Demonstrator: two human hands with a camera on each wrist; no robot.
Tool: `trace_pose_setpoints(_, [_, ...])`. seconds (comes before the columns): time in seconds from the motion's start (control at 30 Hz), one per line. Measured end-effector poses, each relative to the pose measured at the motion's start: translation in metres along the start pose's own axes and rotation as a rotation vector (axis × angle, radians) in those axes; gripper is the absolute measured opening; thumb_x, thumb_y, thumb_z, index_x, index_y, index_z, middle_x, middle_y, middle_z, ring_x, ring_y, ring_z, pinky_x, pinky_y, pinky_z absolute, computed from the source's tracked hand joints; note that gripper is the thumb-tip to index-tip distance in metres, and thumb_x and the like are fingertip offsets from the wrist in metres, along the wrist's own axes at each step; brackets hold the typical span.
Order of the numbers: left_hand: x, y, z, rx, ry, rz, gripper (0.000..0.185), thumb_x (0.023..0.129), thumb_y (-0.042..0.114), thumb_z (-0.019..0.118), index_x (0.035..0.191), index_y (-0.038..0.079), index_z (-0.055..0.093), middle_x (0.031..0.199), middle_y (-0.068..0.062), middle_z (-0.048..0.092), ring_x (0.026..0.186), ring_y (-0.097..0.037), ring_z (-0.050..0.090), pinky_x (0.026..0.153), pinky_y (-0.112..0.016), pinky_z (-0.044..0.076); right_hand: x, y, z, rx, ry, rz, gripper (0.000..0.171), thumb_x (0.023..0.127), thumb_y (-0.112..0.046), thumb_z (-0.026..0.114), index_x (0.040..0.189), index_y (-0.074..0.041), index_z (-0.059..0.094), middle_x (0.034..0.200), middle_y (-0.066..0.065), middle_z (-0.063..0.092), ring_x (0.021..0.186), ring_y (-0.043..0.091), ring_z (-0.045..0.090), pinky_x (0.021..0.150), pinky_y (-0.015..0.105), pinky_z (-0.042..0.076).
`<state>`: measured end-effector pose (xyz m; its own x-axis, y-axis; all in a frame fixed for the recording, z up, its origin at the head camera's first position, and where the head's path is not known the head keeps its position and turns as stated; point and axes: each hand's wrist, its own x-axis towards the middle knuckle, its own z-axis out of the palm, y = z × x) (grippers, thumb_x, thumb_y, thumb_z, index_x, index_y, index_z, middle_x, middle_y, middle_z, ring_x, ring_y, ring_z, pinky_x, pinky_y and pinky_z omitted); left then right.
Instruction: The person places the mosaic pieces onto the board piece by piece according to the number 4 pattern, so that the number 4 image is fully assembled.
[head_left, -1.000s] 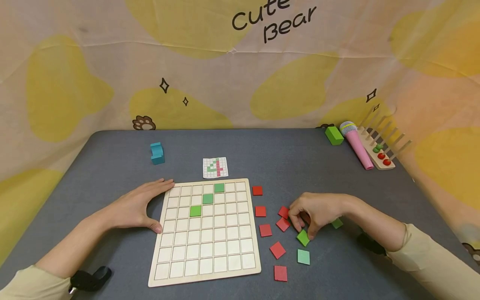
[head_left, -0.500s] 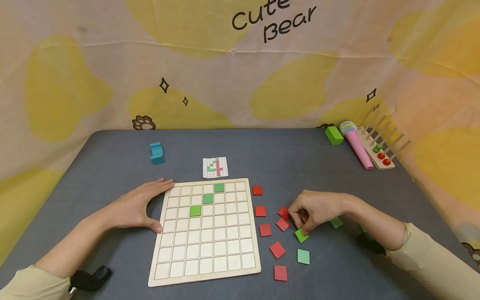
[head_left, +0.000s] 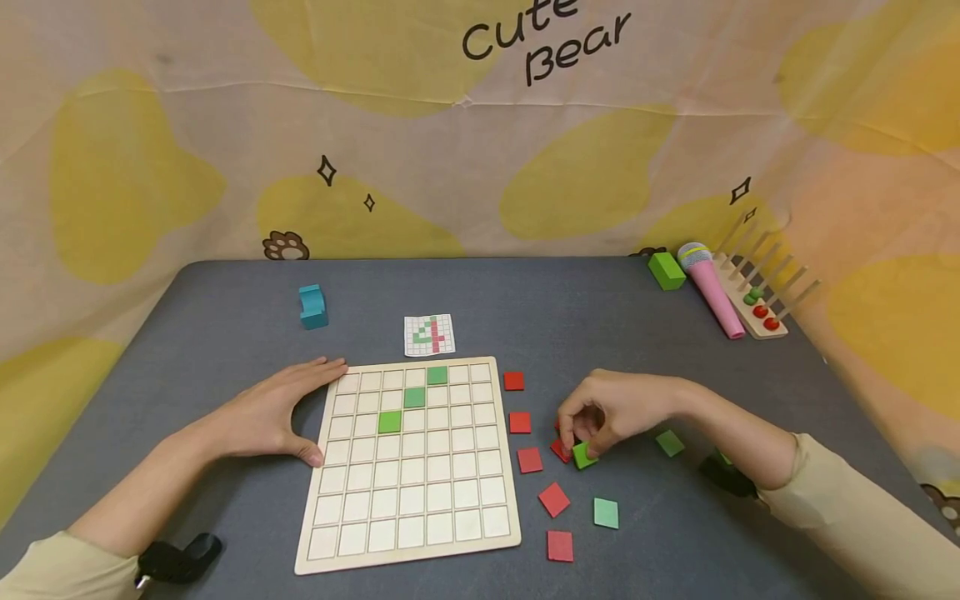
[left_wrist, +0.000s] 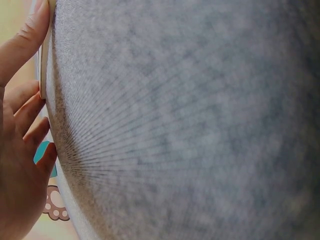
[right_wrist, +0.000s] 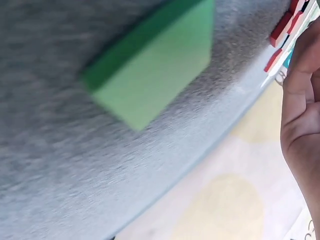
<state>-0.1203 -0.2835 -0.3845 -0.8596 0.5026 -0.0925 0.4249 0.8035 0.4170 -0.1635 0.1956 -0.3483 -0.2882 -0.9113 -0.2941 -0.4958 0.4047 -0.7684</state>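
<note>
Green tile (head_left: 583,455) apparently pinched at right hand (head_left: 611,414) fingertips, just above table (head_left: 225,333).

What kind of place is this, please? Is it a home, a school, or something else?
Probably a play or toy-puzzle corner set up for recording, not clearly a home or school. A grey table stands before a cartoon cloth backdrop reading "Cute Bear". On it lie a grid board, coloured tiles and a toy microphone.

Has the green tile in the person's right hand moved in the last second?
Yes. The green tile, pinched by the right hand, has shifted left and slightly up, toward the wooden grid board, and now sits beside a red tile.
</note>
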Motion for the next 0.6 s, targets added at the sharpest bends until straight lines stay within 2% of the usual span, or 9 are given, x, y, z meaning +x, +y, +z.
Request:
trace_pose_setpoints(0.2, [-0.001,0.001,-0.001,0.003,0.002,0.002,0.123,0.055,0.077,0.077,0.152,0.011,0.039,0.157,-0.015,0.041,0.145,-0.044,0.033,0.110,-0.064,0.033,0.014,-0.008,-0.003,-0.046,0.065,-0.024,0.016,0.086,-0.010,0.073,0.095,-0.023,0.072,0.078,-0.006,0.067,0.067,-0.002,0.056,0.061,0.020,0.052])
trace_pose_setpoints(0.4, [-0.001,0.000,-0.001,0.002,0.001,0.002,0.123,0.055,0.077,0.077,0.152,0.011,0.039,0.157,-0.014,0.041,0.146,-0.045,0.033,0.110,-0.065,0.033,0.033,-0.022,-0.006,-0.112,0.146,-0.004,0.014,0.084,-0.012,0.074,0.092,-0.024,0.072,0.075,-0.010,0.064,0.067,0.000,0.056,0.062,0.020,0.052])
trace_pose_setpoints(0.6, [-0.001,0.001,-0.001,0.005,-0.001,0.001,0.123,0.055,0.077,0.077,0.152,0.011,0.039,0.157,-0.015,0.041,0.146,-0.044,0.033,0.110,-0.064,0.033,0.057,-0.037,-0.008,-0.155,0.186,-0.028,0.011,0.085,-0.014,0.075,0.092,-0.023,0.072,0.075,-0.011,0.062,0.068,0.000,0.055,0.063,0.018,0.050])
